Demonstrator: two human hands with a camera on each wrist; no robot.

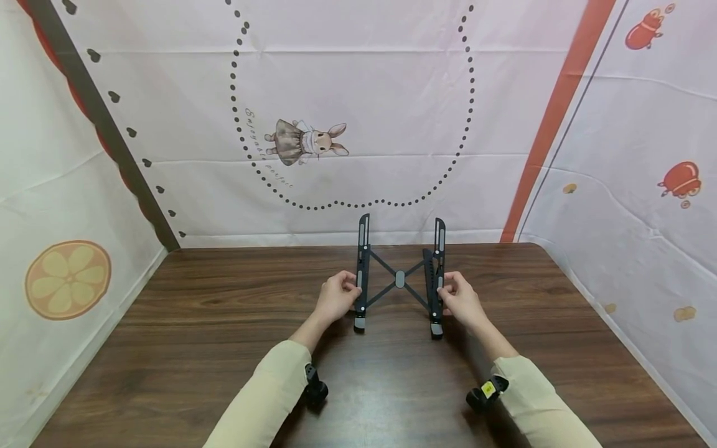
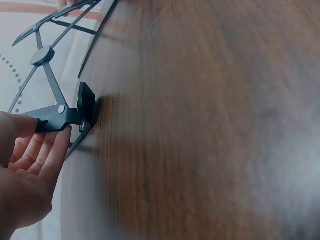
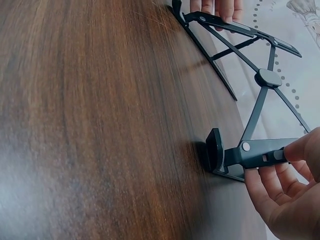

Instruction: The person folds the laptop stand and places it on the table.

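Note:
A black folding laptop stand [image 1: 400,279] stands unfolded toward the far side of the table, its crossed struts meeting at a grey oval hub. My left hand [image 1: 336,297] holds the left side rail [image 1: 363,274] between thumb and fingers. On the other side, my right hand [image 1: 462,302] pinches the right rail [image 1: 439,280] near its front part. In the left wrist view, the thumb lies over the rail and the fingers run under it, close to the upturned front lip [image 2: 86,102]. A matching lip [image 3: 215,150] shows in the right wrist view, just ahead of the fingers.
The dark wood-grain table [image 1: 224,348] spreads under both arms. Behind its far edge hangs a pale printed cloth [image 1: 392,112], with more cloth along the left and right sides. A small black camera [image 1: 315,387] is strapped on the left wrist, another [image 1: 486,393] on the right.

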